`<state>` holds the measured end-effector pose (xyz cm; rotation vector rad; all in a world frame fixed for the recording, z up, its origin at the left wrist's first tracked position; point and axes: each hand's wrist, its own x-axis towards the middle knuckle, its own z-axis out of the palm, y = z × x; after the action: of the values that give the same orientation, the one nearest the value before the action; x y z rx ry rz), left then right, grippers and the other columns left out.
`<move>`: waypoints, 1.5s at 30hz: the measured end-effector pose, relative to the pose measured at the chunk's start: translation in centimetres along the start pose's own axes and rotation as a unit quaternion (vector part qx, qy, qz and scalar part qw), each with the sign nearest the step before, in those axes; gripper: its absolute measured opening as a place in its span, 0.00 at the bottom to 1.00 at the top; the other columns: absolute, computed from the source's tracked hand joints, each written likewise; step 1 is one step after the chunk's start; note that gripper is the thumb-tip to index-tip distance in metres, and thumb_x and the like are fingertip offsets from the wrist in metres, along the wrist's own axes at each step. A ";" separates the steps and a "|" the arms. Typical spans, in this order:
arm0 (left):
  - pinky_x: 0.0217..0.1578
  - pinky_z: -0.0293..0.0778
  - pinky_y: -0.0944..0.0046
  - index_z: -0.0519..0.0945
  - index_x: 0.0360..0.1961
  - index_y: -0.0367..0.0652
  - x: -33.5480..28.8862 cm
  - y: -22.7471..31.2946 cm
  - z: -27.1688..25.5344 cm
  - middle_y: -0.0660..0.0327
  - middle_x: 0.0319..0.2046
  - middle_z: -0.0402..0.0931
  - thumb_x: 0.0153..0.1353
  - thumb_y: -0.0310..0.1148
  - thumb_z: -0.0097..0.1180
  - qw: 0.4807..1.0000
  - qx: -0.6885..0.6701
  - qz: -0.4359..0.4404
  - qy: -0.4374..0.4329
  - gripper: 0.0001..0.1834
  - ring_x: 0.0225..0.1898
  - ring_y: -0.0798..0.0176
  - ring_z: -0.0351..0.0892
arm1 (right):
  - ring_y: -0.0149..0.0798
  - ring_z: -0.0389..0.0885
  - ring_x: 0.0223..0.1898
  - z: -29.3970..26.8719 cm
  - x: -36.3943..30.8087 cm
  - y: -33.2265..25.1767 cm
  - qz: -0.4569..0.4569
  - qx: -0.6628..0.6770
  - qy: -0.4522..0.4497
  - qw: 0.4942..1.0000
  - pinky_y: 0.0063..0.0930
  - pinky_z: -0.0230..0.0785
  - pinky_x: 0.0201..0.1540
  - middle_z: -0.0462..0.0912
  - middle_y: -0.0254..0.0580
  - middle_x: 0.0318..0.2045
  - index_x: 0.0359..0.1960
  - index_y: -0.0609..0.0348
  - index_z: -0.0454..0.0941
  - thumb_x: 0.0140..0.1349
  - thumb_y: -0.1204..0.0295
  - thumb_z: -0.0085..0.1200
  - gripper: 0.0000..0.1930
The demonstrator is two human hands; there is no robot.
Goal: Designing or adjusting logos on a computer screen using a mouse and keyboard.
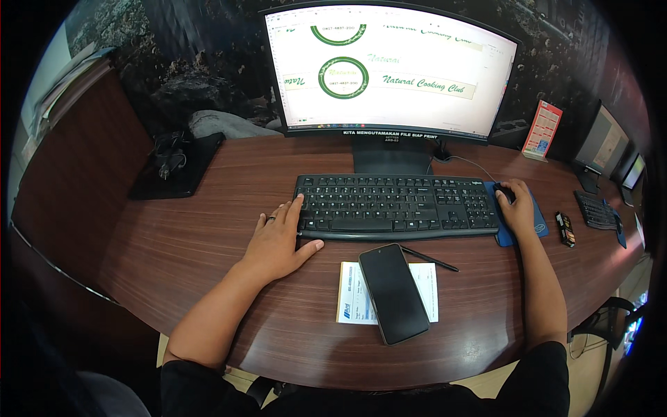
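My left hand [278, 242] rests with its fingers spread at the left edge of a black keyboard [399, 203]. Its fingertips touch the leftmost keys, and the thumb lies on the wood just below. On a blue mouse pad [541, 221] to the right of the keyboard, my right hand [516, 210] is curled over a dark computer mouse [503, 192], mostly covered by the fingers. Beyond the keyboard stands a curved monitor [417, 104], lit with a design of green rings and lettered strips on white.
A dark-screened phone [394, 295] lies across a printed paper pad [353, 295], beside a black pen [434, 259]. At right are a small dark pack [565, 229], a desk calendar [542, 131] and another keyboard [596, 208]. A flat black device [187, 177] with coiled cable sits left, near a wooden partition [83, 167].
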<state>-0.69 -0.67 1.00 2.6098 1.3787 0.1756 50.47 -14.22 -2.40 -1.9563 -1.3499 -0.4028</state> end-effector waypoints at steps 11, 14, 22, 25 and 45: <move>0.73 0.52 0.35 0.47 0.78 0.39 -0.1 0.2 -0.3 0.40 0.73 0.58 0.63 0.58 0.60 1.000 -0.002 0.001 -0.002 0.54 0.75 0.40 0.57 | 0.55 0.80 0.55 0.0 0.0 0.2 -0.003 -0.011 -0.011 1.000 0.38 0.72 0.58 0.81 0.50 0.52 0.46 0.60 0.83 0.59 0.71 0.65 0.14; 0.73 0.52 0.35 0.47 0.78 0.39 0.0 0.1 -0.1 0.41 0.74 0.57 0.64 0.58 0.60 1.000 -0.001 0.005 0.000 0.54 0.75 0.41 0.57 | 0.55 0.80 0.56 0.0 0.0 0.4 0.002 -0.009 -0.012 1.000 0.39 0.72 0.59 0.81 0.51 0.52 0.46 0.60 0.83 0.59 0.71 0.65 0.14; 0.73 0.51 0.35 0.48 0.78 0.38 0.0 0.0 0.0 0.42 0.74 0.57 0.64 0.58 0.60 1.000 -0.001 0.006 0.001 0.54 0.75 0.42 0.57 | 0.53 0.80 0.57 -0.3 0.1 0.1 -0.003 0.004 -0.027 1.000 0.39 0.72 0.59 0.81 0.50 0.52 0.44 0.61 0.84 0.58 0.73 0.64 0.12; 0.73 0.52 0.35 0.48 0.78 0.39 -0.1 -0.1 0.1 0.42 0.73 0.58 0.64 0.58 0.60 1.000 0.003 0.009 0.008 0.54 0.75 0.42 0.57 | 0.53 0.80 0.58 -0.2 0.1 0.1 0.002 0.013 -0.033 0.999 0.38 0.72 0.59 0.81 0.50 0.52 0.44 0.61 0.84 0.58 0.73 0.64 0.12; 0.73 0.51 0.36 0.47 0.78 0.38 0.0 0.0 -0.1 0.40 0.73 0.58 0.64 0.58 0.60 1.000 -0.002 0.013 0.005 0.54 0.75 0.41 0.56 | 0.53 0.80 0.56 -0.2 0.0 0.3 -0.021 0.014 -0.022 0.999 0.38 0.72 0.58 0.81 0.50 0.51 0.45 0.61 0.83 0.58 0.74 0.64 0.13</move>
<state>-0.69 -0.68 1.07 2.6282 1.3481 0.1944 50.77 -14.39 -2.36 -1.9258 -1.4192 -0.3615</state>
